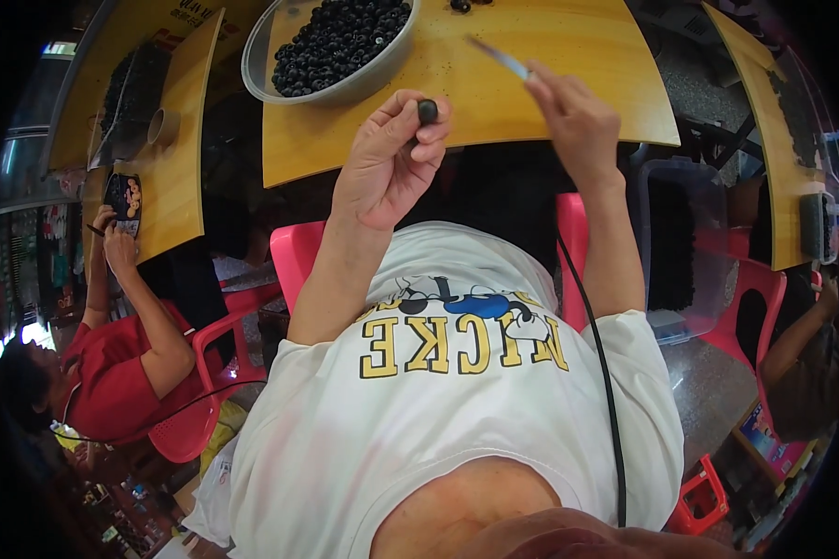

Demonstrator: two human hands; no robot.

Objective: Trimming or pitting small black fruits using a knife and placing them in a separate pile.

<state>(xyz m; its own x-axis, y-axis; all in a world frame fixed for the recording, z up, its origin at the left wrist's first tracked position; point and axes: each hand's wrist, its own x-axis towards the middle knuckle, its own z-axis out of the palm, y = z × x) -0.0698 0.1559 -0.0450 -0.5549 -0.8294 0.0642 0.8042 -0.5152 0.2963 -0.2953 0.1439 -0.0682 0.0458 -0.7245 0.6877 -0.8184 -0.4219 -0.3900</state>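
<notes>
My left hand (388,154) is closed, pinching a small dark round bead-like piece (427,112) between thumb and fingers above the table's near edge. To the right, my right hand (578,119) is raised and closed around a slim pointed tool (503,58). Motion blurs that tool; it is pale near the fingers and darker towards its far end, and its exact kind cannot be told. The tool and the dark piece are apart. Just beyond my left hand stands a clear plastic bowl (254,71) full of similar dark round pieces (340,45).
The yellow wooden table (494,107) has a few dark pieces (461,5) at its far edge. A clear plastic bin (685,242) with dark contents stands at lower right. Co-workers sit at both sides, one in a red shirt (126,373). A black cable (598,345) runs down my front.
</notes>
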